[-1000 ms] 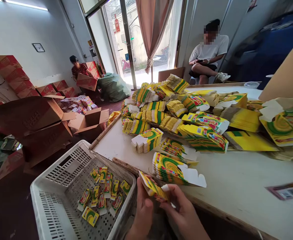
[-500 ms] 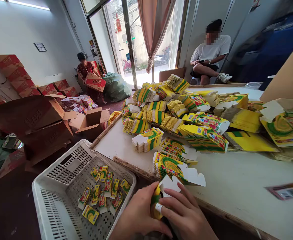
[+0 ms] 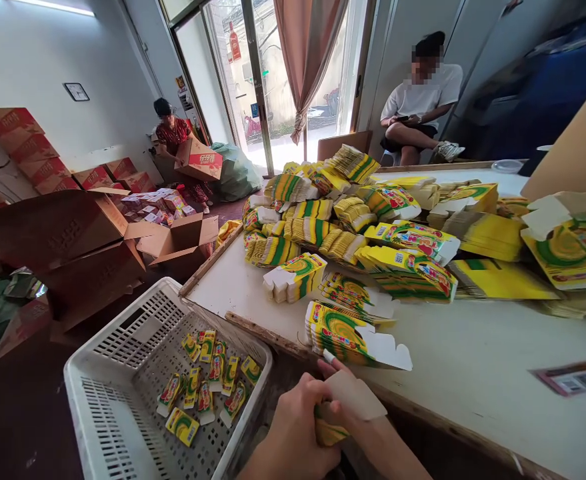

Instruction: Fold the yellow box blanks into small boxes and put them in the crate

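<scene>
A small yellow carton (image 3: pixel 331 432) is in my hands at the table's near edge, its pale flap (image 3: pixel 357 395) sticking out to the right. My left hand (image 3: pixel 297 427) is closed around the carton from the left side. Crossing behind the flap, my right hand (image 3: pixel 340 380) grips the same carton, its fingers partly hidden; one fingertip has a white wrap. Just beyond lies a fanned stack of flat yellow-green cartons (image 3: pixel 340 333). To the left, a white plastic crate (image 3: pixel 100 347) holds several small yellow cartons (image 3: pixel 181 427).
Bundles of folded cartons (image 3: pixel 317 233) cover the far part of the white table (image 3: pixel 473 367). A printed packet (image 3: pixel 575 379) lies at right. Open brown boxes (image 3: pixel 185 233) stand on the floor beyond the crate. One person holds a box (image 3: pixel 200 160); another sits by the wall.
My right hand has turned and moved forward past the carton, and the flap now points right. My left hand has closed more tightly around it. The person at the back has raised the box.
</scene>
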Demonstrator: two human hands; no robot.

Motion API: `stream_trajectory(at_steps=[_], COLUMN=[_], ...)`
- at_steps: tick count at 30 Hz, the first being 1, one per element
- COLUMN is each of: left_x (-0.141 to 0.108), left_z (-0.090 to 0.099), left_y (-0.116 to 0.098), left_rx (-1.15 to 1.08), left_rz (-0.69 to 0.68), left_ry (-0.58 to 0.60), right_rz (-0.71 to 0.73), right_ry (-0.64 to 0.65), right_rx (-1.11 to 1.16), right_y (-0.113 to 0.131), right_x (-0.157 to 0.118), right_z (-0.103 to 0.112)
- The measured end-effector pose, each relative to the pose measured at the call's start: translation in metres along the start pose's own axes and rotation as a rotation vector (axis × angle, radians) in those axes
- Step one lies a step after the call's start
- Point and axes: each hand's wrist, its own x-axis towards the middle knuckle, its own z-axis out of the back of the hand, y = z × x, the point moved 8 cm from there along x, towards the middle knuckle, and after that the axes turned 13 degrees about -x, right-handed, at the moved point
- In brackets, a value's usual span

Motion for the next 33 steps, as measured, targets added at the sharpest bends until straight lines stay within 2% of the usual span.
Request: stream_trajectory(at_steps=[3,6,9,11,12,15,18,21,24,27,29,30,32,33], left_x=[0.002,0.004,0.004,0.004,0.004,0.002,0.001,0.003,0.008,0.009,0.004,0.0,-0.013,-0.022], left_z=[-0.002,0.004,0.019,0.027,0.03,0.038,0.044,0.042,0.033,0.033,0.045,0.056,0.091,0.114], left_y=[0.012,0.018,0.015,0.009,0.007,0.003,0.002,0.001,-0.005,-0.01,-0.006,-0.001,0.014,0.023], left_rx=[-0.097,-0.134,-0.047,0.024,0.036,0.018,0.019,0.02,0.076,0.115,0.098,0.105,0.197,0.297], left_rz=[0.086,0.143,0.201,0.249,0.279,0.342,0.353,0.337,0.307,0.294,0.311,0.33,0.383,0.413], left_ry=[0.056,-0.026,-0.164,-0.181,-0.167,-0.096,-0.034,0.03,0.083,0.064,0.026,-0.008,-0.12,-0.212], right_rz=[0.122,0.257,0.371,0.426,0.436,0.426,0.43,0.414,0.314,0.251,0.282,0.299,0.295,0.27], right_ry=[0.085,0.139,-0.013,-0.109,-0.116,-0.021,0.082,0.172,0.152,0.085,0.057,0.012,-0.165,-0.282], right_rx=[-0.147,-0.392,-0.497,-0.51,-0.519,-0.578,-0.649,-0.686,-0.661,-0.592,-0.557,-0.561,-0.642,-0.716], right_y=[0.021,0.043,0.06,0.065,0.066,0.066,0.069,0.074,0.074,0.072,0.07,0.068,0.057,0.05], right_x=[-0.005,-0.008,-0.003,-0.001,-0.001,-0.001,-0.006,-0.01,-0.006,-0.002,0.001,0.004,0.013,0.018], right_z=[-0.002,-0.006,0.007,0.018,0.022,0.027,0.033,0.036,0.033,0.027,0.027,0.033,0.056,0.071])
